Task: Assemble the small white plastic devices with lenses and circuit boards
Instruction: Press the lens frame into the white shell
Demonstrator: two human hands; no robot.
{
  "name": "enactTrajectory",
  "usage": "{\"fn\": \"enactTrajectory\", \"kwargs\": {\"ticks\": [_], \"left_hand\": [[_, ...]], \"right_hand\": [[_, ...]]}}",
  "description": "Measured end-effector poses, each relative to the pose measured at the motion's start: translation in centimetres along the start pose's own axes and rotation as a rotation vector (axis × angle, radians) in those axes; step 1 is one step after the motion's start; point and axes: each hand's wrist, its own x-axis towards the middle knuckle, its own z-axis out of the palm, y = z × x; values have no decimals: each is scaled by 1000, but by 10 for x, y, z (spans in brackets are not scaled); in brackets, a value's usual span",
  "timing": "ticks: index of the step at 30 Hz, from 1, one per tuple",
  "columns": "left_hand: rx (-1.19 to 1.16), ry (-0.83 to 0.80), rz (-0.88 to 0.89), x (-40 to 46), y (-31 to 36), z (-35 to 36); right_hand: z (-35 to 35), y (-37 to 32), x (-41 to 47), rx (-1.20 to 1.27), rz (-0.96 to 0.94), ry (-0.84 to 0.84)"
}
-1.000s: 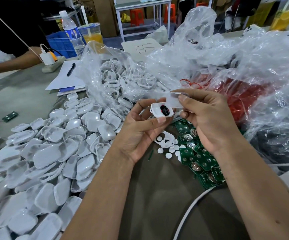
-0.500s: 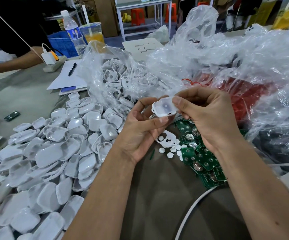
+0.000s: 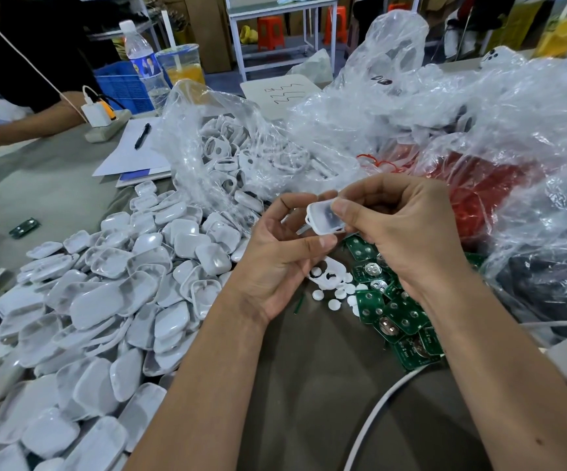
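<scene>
Small white plastic device (image 3: 324, 217), clear lens cover facing up, held above the table (image 3: 309, 385) between both hands, tilted slightly. Pinched from below and the near edge by the left hand (image 3: 275, 256), thumb pressed along its lower rim, index finger curled over the far side. Pressed from the right by the right hand (image 3: 407, 232), thumb lying on the lens cover, remaining fingers curled behind the casing (their tips hidden). Directly beneath the device, scattered small white discs (image 3: 334, 302) and a perforated white sheet (image 3: 329, 271). Just right of those, under the right wrist, a heap of green circuit boards (image 3: 394, 314) with round metal contacts. To the left, well apart from the hands, a broad pile of white casing shells (image 3: 105, 294). Behind, a clear plastic bag of white frames (image 3: 241, 154); farther right, more crumpled plastic bags (image 3: 479, 130) over something red. White cable (image 3: 373, 419) curving across the near table.
</scene>
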Motion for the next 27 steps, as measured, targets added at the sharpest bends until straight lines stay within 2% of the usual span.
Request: {"fn": "enactTrajectory", "kwargs": {"ticks": [12,16,19,27], "left_hand": [[18,10,-10,-1,0,1],[-57,13,-2,1,-3,1],[-127,-17,-7,1,-2,0],[-144,3,4,2,-2,0]], "right_hand": [[3,3,0,-334,-111,92],[0,4,1,-229,-66,156],[-5,1,3,-180,-85,135],[-1,-2,1,-318,-202,33]]}}
